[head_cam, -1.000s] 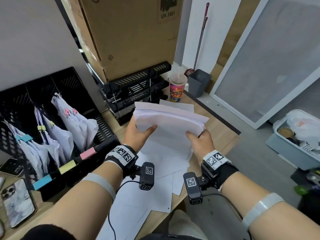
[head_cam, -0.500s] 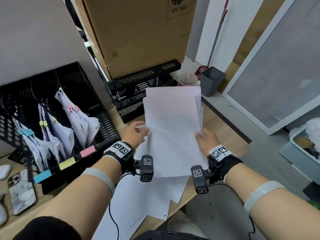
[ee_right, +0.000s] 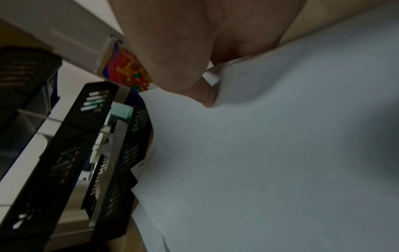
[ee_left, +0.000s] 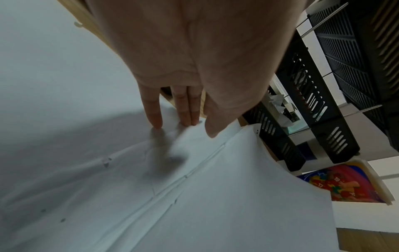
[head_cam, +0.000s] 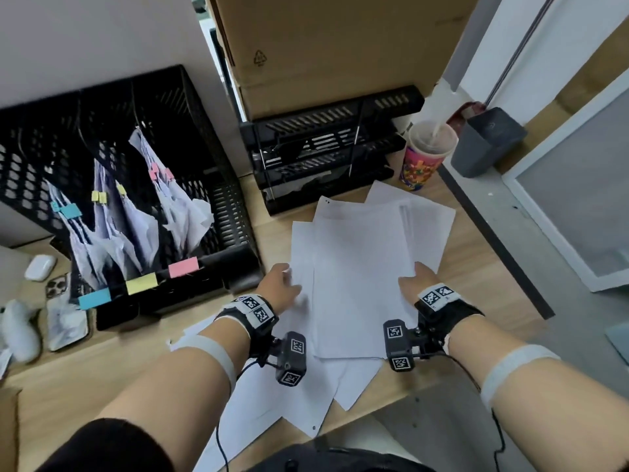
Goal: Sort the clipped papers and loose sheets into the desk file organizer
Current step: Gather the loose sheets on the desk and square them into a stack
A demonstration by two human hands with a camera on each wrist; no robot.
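While the loose sheets [head_cam: 357,277] lie fanned on the counter [head_cam: 476,287], we press our left hand [head_cam: 277,284] flat with fingers spread and pinch their right edge with our right hand [head_cam: 417,281], likely squaring them for the tray organizer [head_cam: 326,148] just beyond.

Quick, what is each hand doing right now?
Left hand: open, straight fingers touching the papers.
Right hand: holding the papers' edge.

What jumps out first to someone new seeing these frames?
The spread of loose white sheets on the desk, with the left hand resting straight fingers on its left edge and the right hand pinching its right edge. Left of them, the black file organizer holds clipped papers behind blue, yellow and pink labels.
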